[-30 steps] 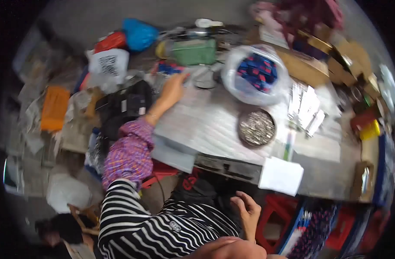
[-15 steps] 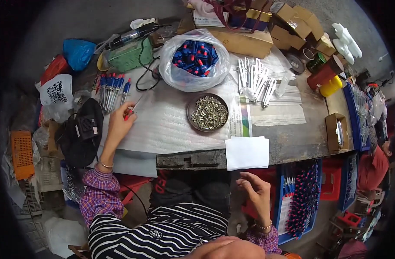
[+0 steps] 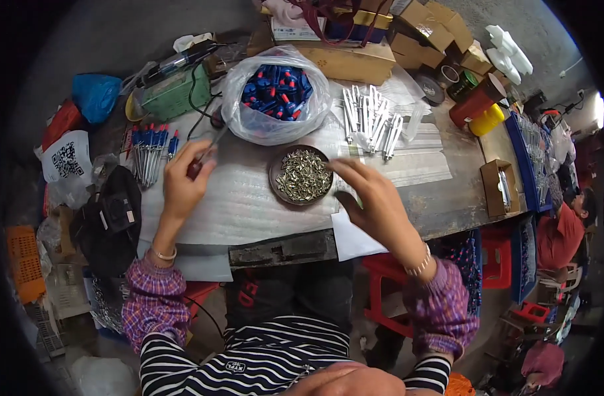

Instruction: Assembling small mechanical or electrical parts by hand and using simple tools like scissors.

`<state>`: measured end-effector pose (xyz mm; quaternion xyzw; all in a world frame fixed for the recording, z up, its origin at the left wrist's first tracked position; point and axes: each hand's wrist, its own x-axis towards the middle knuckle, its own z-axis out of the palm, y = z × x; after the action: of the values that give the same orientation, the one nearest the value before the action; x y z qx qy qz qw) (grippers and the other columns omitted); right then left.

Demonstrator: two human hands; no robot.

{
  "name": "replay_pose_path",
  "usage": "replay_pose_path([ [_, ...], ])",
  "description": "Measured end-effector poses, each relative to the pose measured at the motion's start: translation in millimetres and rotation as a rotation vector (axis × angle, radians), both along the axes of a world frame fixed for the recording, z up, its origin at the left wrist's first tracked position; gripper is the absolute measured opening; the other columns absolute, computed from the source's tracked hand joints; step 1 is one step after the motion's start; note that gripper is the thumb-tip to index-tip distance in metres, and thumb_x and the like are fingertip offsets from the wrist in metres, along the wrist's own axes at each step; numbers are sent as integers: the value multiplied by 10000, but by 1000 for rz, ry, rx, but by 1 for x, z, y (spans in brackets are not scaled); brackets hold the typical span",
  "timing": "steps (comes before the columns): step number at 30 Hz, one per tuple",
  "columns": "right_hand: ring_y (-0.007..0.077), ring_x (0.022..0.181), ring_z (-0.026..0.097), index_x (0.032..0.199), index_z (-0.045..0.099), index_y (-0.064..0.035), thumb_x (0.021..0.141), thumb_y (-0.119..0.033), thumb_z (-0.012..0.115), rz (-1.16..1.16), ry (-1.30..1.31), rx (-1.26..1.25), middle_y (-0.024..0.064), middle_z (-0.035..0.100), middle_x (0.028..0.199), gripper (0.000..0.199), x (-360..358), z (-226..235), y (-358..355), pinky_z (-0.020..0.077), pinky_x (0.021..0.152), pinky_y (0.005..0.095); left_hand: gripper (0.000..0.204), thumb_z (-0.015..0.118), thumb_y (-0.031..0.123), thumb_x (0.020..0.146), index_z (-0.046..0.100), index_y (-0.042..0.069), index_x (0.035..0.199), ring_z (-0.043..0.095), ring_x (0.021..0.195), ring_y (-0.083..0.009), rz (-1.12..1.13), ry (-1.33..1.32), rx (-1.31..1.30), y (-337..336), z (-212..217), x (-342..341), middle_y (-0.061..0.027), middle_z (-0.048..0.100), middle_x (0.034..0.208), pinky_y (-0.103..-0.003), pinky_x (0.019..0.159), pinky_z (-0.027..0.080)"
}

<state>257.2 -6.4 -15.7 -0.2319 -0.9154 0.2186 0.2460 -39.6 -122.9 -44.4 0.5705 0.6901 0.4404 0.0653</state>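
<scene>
In my left hand (image 3: 185,181) is a thin metal rod (image 3: 219,136) with a reddish part between the closed fingers; blur hides its exact kind. The hand is over the white foam sheet, right of a row of slim silver pieces with blue and red ends (image 3: 149,157). My right hand (image 3: 374,201) reaches over the table's front edge, its fingers and thumb apart and nothing seen in them. Its fingertips are at the right rim of a round dark bowl (image 3: 275,188) that holds many small metal pieces (image 3: 305,175).
Behind the bowl, a clear plastic bag (image 3: 239,122) holds blue and red parts. White and silver slim pieces (image 3: 371,119) lie at its right. White paper (image 3: 348,239) is under my right hand. A black bag (image 3: 107,228) and green basket (image 3: 173,92) stand left. A co-worker (image 3: 559,237) sits far right.
My right hand has come up from beside my lap to the bowl's right rim. My left hand, with the rod, has shifted slightly, and the view has moved a little.
</scene>
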Motion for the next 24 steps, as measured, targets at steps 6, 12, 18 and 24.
replay_pose_path([
  [6, 308, 961, 557, 1122, 544, -30, 709, 30, 547, -17, -43, 142, 105, 563, 1144, 417, -73, -40, 48, 489, 799, 366, 280, 586, -56, 754, 590, 14, 1026, 540, 596, -186, -155, 136, -2, 46, -7, 8, -108, 626, 912, -277, 559, 432],
  [12, 304, 887, 583, 1081, 561, -32, 701, 16, 579, -31, 5, 211, 96, 574, 1031, 383, -76, -60, 55, 502, 743, 372, 317, 512, -70, 756, 596, -9, 1056, 560, 653, -219, -173, 144, -33, 46, -18, 7, -148, 633, 932, -290, 618, 439],
  [18, 290, 782, 638, 995, 634, -25, 694, 11, 613, -57, 78, -97, 131, 635, 945, 304, -45, -58, 84, 519, 691, 362, 328, 498, -71, 736, 584, -14, 1047, 603, 739, -318, -245, 180, -160, 39, -15, 1, -168, 624, 974, -328, 668, 463],
  [24, 272, 803, 652, 1002, 662, -30, 744, -77, 648, -328, -70, 64, 168, 656, 956, 263, -9, -44, 183, 514, 704, 343, 330, 502, -103, 721, 590, -37, 1032, 627, 863, -316, -276, 117, -141, 34, -23, 2, -188, 612, 1084, -302, 737, 485],
])
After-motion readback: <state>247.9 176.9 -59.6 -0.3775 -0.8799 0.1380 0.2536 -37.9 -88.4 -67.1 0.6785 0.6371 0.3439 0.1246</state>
